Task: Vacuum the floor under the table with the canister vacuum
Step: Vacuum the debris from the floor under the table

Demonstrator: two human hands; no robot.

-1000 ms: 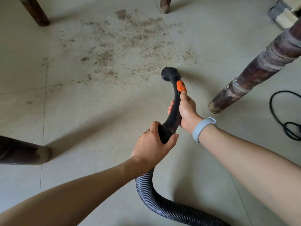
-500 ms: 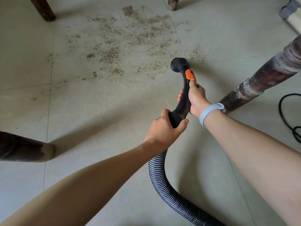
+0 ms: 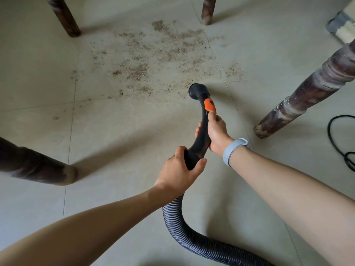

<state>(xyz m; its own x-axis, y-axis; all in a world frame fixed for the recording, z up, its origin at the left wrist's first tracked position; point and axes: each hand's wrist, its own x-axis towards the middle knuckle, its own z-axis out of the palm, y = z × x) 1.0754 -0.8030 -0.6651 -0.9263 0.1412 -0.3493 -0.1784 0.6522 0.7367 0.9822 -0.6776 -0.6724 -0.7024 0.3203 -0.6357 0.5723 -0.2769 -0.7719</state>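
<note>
Left hand (image 3: 179,174) gripping the black vacuum handle (image 3: 199,139) at its hose end, right hand (image 3: 216,132) grasping it higher, thumb at the orange switch (image 3: 209,105), nozzle mouth (image 3: 196,91) at the near edge of the debris patch (image 3: 153,60), ribbed hose (image 3: 192,237) trailing behind the handle, turned table leg (image 3: 311,91) right of it.

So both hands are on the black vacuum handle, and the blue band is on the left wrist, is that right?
Not quite. In the head view both hands, left hand and right hand, do grip the black vacuum handle, but the blue band is on the right wrist, not the left.
</note>
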